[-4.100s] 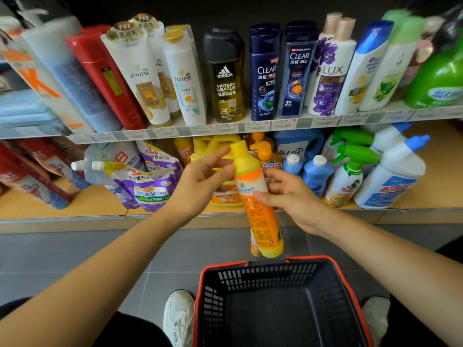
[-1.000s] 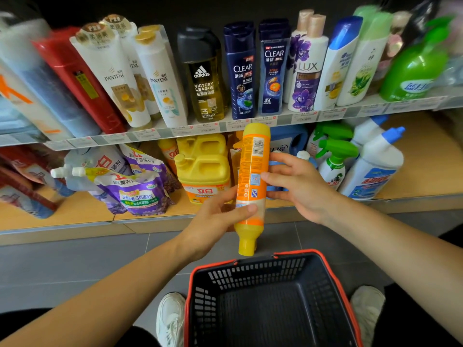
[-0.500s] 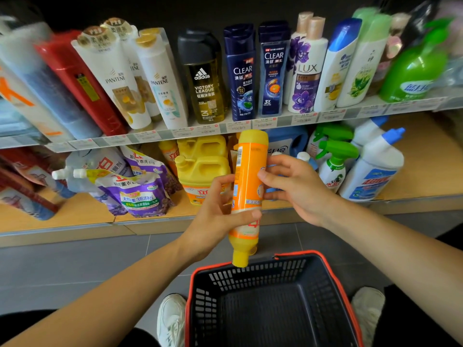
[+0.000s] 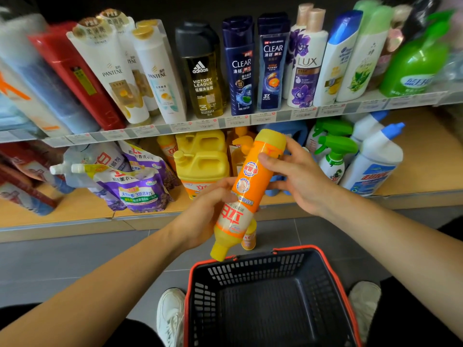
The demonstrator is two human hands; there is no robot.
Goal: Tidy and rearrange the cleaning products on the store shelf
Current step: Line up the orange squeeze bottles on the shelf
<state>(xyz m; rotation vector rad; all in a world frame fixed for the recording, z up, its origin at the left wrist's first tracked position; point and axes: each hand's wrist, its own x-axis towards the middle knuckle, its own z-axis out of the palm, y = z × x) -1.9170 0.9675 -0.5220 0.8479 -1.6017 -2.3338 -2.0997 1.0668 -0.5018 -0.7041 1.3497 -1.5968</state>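
Note:
An orange and yellow dish-soap bottle (image 4: 246, 186) hangs upside down in front of the lower shelf (image 4: 421, 171), cap pointing down over the basket's far rim. My left hand (image 4: 205, 214) grips its lower part near the cap. My right hand (image 4: 298, 176) holds its upper part, thumb across the front, fingers behind. The bottle leans with its base toward the upper right. A second small orange bottle (image 4: 248, 237) shows just behind the cap; what supports it is hidden.
A dark shopping basket with a red rim (image 4: 335, 271) sits on the floor between my shoes. Yellow jugs (image 4: 203, 166), purple refill pouches (image 4: 140, 189), green spray bottles (image 4: 334, 156) and white toilet-cleaner bottles (image 4: 375, 161) stand on the lower shelf. Shampoo bottles (image 4: 240, 66) line the upper shelf.
The bottle went from cap-up to cap-down between my hands. In the last half second it turned so the front label faces me and its base tilted to the right.

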